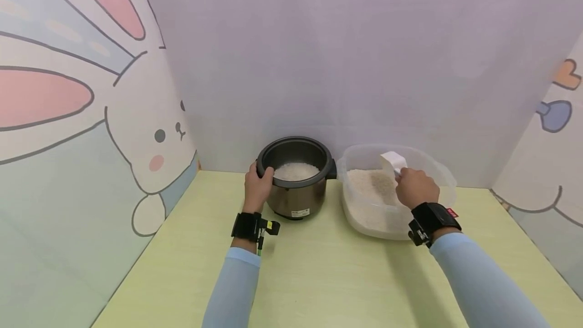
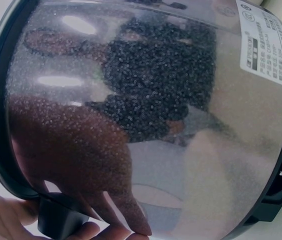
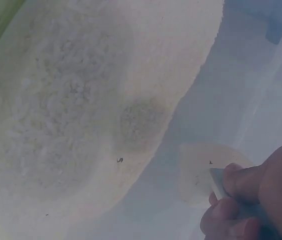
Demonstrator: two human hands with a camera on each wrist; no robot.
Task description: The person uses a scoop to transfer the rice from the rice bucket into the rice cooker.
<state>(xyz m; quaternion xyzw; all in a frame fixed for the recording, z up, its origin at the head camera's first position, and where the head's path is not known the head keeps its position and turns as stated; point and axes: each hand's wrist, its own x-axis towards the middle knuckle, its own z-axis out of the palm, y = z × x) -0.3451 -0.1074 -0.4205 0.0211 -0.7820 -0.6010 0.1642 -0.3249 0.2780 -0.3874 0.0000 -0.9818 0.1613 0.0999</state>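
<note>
My left hand [image 1: 258, 186] grips the left side of a dark rice cooker [image 1: 296, 196], thumb over its black rim. In the left wrist view, fingers [image 2: 88, 231] curl about the cooker's black side handle [image 2: 58, 217]. White rice [image 1: 297, 171] lies inside the pot. To the right, my right hand [image 1: 416, 189] pinches the handle of a white scoop [image 1: 392, 160] above a translucent plastic tub [image 1: 396, 151] of rice [image 1: 371, 186]. Seen through the tub wall in the right wrist view, the scoop [image 3: 196, 172] is hazy; its contents cannot be made out.
Cooker and tub stand side by side at the back of a pale yellow-green table [image 1: 314, 277], close to a plain backdrop [image 1: 314, 65]. A rabbit-printed panel [image 1: 136, 115] borders the left, another printed panel [image 1: 542, 156] the right.
</note>
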